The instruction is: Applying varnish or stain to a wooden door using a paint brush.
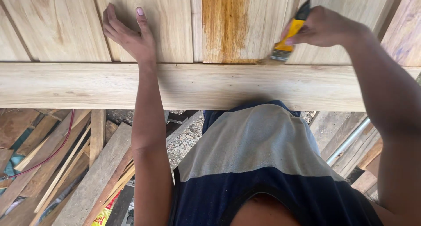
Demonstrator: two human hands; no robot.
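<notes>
Paintbrush (287,37) against smooth pale planks (57,24)

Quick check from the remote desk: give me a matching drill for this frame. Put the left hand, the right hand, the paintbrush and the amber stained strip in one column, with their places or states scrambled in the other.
Things:
1. left hand
2. right hand
3. paintbrush
4. amber stained strip

Places or states:
A. wet-looking band on one plank
B. flat on bare pale planks
C. yellow handle, bristles at the plank's lower edge
D. closed around a handle

Pairs: 1-B, 2-D, 3-C, 4-A
</notes>
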